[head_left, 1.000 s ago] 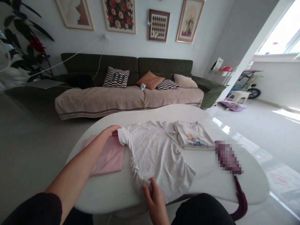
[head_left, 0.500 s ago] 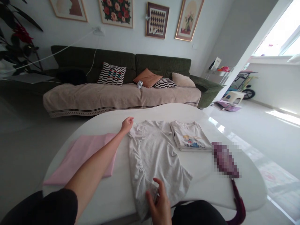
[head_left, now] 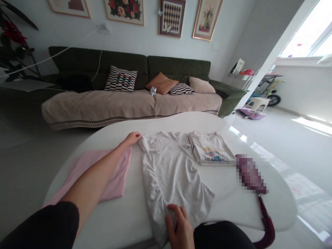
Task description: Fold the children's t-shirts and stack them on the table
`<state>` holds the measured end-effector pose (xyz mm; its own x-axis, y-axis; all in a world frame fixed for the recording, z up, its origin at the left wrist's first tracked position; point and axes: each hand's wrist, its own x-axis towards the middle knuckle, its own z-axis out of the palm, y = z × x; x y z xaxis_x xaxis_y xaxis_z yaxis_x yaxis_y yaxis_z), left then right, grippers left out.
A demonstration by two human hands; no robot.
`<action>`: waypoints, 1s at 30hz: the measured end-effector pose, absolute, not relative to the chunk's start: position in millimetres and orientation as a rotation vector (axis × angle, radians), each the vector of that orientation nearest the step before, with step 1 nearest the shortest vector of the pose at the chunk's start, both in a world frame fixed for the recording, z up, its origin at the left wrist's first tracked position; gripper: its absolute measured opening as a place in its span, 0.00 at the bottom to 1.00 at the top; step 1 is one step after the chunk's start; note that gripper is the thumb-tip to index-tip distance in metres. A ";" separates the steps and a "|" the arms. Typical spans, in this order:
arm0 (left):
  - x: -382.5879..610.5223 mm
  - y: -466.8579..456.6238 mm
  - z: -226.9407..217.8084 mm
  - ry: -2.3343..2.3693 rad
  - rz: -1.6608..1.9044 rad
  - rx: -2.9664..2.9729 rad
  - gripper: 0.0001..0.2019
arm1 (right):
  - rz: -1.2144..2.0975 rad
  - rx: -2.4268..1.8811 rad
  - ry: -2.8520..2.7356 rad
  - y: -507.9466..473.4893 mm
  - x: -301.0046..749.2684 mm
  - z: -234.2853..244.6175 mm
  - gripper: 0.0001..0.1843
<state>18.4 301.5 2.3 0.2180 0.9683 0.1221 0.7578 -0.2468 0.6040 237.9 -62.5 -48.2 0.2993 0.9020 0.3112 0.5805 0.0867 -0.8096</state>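
Observation:
A light grey T-shirt point(head_left: 173, 173) lies spread on the white table point(head_left: 233, 200), its left side folded inward. My left hand point(head_left: 132, 138) rests at the shirt's far left shoulder, fingers closed on the fabric edge. At the near hem my right hand point(head_left: 180, 224) presses down, its fingers curled over the cloth. A pink garment point(head_left: 103, 176) lies flat to the left, partly under my left forearm. To the right of the grey shirt sits a folded white T-shirt with a print point(head_left: 211, 152).
A dark maroon object with a strap point(head_left: 252, 174), partly blurred, lies at the table's right side. Behind the table stands a dark green sofa point(head_left: 129, 93) with a beige cover and several cushions. Open floor lies to the right.
The shirt's left sleeve, spread out a second ago, has been folded inward by my left hand. My right hand has slid down onto the near hem.

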 end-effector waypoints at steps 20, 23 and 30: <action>95.0 171.6 -31.6 1.915 0.520 2.263 0.31 | 0.242 -1.717 -2.108 -68.1 191.7 -52.5 0.47; 95.5 163.5 -37.5 1.919 0.457 2.326 0.31 | 0.419 -1.648 -2.163 -70.1 190.8 -34.4 0.46; 79.9 191.1 -32.7 1.795 0.392 2.450 0.30 | 0.701 -1.568 -1.934 39.1 272.3 45.4 0.17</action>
<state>79.9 191.1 -32.7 0.2812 0.9465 0.1585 0.9263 -0.3109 0.2128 272.3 39.1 45.4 -0.1702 0.9813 0.0904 0.6957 0.1846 -0.6942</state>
